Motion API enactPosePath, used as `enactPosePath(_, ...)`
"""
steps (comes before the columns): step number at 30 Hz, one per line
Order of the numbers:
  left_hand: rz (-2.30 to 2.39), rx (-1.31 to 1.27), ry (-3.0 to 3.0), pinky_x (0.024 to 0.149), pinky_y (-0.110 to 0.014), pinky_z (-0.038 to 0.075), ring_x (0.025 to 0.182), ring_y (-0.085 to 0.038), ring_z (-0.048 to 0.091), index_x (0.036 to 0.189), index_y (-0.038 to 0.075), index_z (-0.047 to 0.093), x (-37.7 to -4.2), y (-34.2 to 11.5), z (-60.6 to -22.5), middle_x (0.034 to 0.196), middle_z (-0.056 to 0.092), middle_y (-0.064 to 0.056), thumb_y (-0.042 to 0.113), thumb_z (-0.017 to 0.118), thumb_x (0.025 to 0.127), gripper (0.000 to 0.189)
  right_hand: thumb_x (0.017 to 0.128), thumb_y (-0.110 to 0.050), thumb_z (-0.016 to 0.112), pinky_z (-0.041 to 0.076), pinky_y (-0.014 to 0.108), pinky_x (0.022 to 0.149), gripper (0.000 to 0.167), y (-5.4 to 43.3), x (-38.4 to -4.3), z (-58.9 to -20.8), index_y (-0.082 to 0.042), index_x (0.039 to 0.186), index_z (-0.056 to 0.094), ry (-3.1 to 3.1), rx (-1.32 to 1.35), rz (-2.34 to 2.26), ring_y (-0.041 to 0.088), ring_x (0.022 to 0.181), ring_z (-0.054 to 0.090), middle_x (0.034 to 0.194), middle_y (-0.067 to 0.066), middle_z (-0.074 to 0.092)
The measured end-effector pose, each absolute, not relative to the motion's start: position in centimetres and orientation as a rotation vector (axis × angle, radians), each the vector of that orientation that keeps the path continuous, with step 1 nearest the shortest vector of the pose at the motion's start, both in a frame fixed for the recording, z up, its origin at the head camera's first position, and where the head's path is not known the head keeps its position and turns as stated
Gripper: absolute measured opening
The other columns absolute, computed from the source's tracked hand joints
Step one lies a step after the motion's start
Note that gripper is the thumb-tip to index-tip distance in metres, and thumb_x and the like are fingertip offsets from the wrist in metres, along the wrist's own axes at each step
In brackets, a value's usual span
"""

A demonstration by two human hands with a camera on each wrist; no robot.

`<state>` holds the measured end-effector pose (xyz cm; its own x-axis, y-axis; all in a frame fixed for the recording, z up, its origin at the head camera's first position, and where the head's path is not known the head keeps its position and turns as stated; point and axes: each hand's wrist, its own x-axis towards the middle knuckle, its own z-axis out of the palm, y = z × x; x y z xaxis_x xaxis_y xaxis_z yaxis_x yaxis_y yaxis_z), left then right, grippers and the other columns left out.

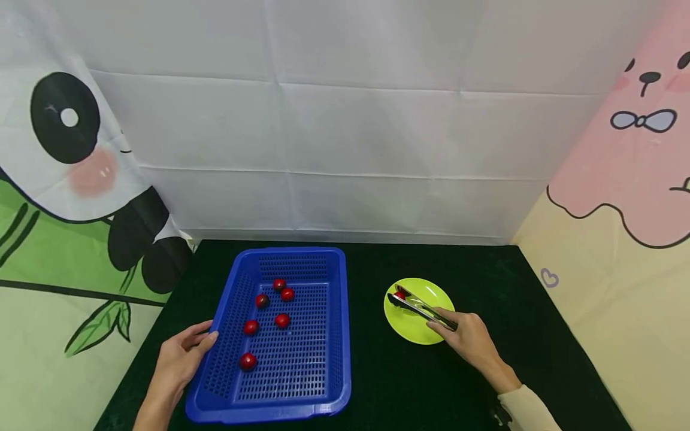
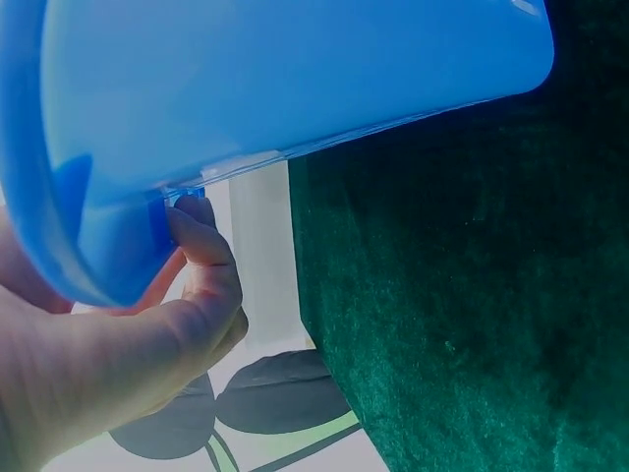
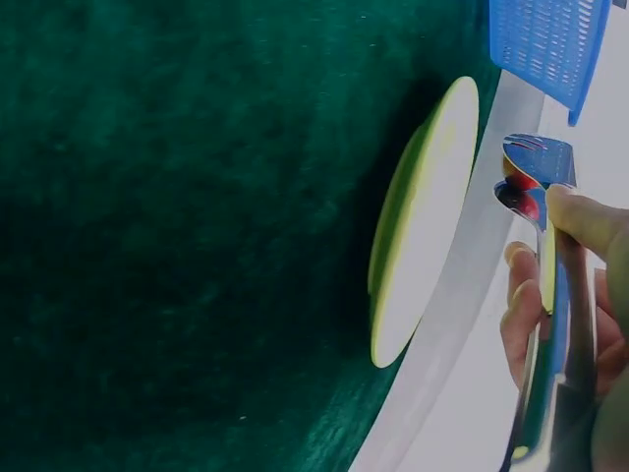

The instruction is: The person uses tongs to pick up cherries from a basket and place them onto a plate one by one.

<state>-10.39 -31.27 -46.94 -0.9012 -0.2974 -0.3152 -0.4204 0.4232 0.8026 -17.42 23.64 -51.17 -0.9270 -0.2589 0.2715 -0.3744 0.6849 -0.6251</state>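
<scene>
Gripping the basket (image 1: 259, 413) by its left edge, probably for steadiness, is the left hand (image 1: 182, 358); the right hand (image 1: 471, 337) squeezes tongs (image 1: 414, 308) round a tomato (image 1: 399, 295) over the plate (image 1: 415, 336).

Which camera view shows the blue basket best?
The head view: it shows the blue basket almost entirely, from above, with six red tomatoes inside. The left wrist view gives only a close part, gripped by the left hand; the right wrist view, just a slotted portion cut off at the top.
</scene>
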Motion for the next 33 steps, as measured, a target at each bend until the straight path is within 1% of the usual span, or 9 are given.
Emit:
enactPosePath(9,1.489,-0.661,2.535,0.084,-0.045,0.059,0.107,-0.036,0.068,0.15,-0.001,0.047,-10.5,-31.2,-47.0,0.139,0.054,-0.034,0.034,0.062,0.105,0.059,0.093,-0.027,0.079,0.032,0.02,0.04,0.04,24.4,-17.2,-52.3,0.0,0.122,0.074,-2.832,0.472,1.026,0.001,0.038,0.034,0.05,-0.015,0.037)
enactPosePath(13,1.491,-0.664,2.54,0.084,-0.045,0.059,0.107,-0.035,0.068,0.15,-0.001,0.047,-10.4,-31.2,-47.0,0.138,0.055,-0.034,0.034,0.062,0.104,0.059,0.093,-0.026,0.079,0.032,0.02,0.04,0.04,24.5,-17.2,-52.5,0.0,0.123,0.074,-2.848,0.465,1.04,0.001,0.038,0.036,0.05,-0.014,0.039)
enactPosePath(20,1.494,-0.665,2.547,0.083,-0.044,0.059,0.106,-0.035,0.069,0.149,-0.002,0.047,-10.4,-31.3,-47.2,0.138,0.056,-0.034,0.033,0.063,0.104,0.059,0.094,-0.026,0.078,0.035,0.02,0.04,0.041,24.7,-17.2,-52.7,0.001,0.123,0.073,-2.88,0.47,1.047,0.002,0.04,0.04,0.053,-0.014,0.044)
enactPosePath(29,1.511,-0.665,2.536,0.08,-0.041,0.059,0.103,-0.03,0.07,0.149,-0.002,0.048,-10.4,-31.3,-47.3,0.138,0.057,-0.033,0.033,0.063,0.104,0.059,0.093,-0.03,0.078,0.036,0.021,0.041,0.043,24.9,-17.3,-52.9,0.001,0.123,0.073,-2.9,0.459,1.042,0.002,0.042,0.041,0.056,-0.012,0.047)
enactPosePath(33,1.518,-0.659,2.532,0.08,-0.041,0.06,0.102,-0.03,0.07,0.149,-0.002,0.047,-10.3,-31.3,-47.3,0.138,0.056,-0.034,0.034,0.063,0.104,0.06,0.093,-0.03,0.079,0.036,0.021,0.041,0.044,24.9,-17.2,-52.8,0.002,0.123,0.073,-2.896,0.46,1.027,0.002,0.042,0.041,0.056,-0.012,0.047)
